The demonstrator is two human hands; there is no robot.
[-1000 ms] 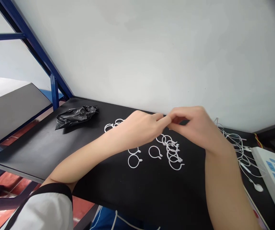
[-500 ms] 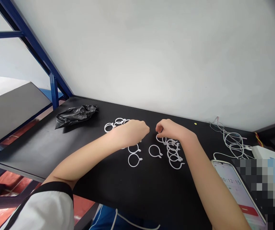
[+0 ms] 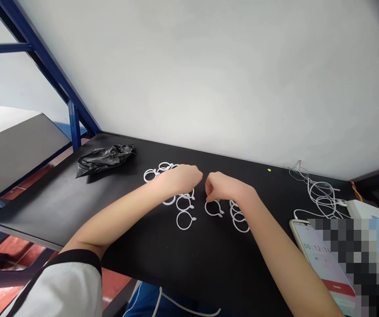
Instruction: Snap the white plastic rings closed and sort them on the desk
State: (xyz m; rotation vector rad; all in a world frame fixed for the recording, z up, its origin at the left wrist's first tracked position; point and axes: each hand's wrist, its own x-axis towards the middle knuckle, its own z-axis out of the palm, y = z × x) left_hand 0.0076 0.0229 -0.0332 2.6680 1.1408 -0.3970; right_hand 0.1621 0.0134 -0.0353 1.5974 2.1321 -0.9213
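My left hand (image 3: 186, 177) is closed above the left group of white plastic rings (image 3: 184, 220), its fingertips turned down and hidden behind the back of the hand. Whether it pinches anything cannot be seen. Each ring is thin and round with a small tab at one side. My right hand (image 3: 221, 186) is to its right, fingers curled, thumb and fingertips closed at the upper edge of a single white ring (image 3: 213, 215) lying flat. Under my right wrist is another overlapping row of white rings (image 3: 241, 231), partly covered by the forearm.
A crumpled black plastic bag (image 3: 105, 159) lies on the black tabletop (image 3: 163, 259) at the left. On the right are a phone (image 3: 323, 259) showing a timer, tangled white cables (image 3: 321, 196) and a white box (image 3: 357, 209). A pale wall (image 3: 209, 79) rises behind.
My right hand has moved left and slightly toward me, from the right row of rings to the single ring. My left hand has shifted only slightly to the left.
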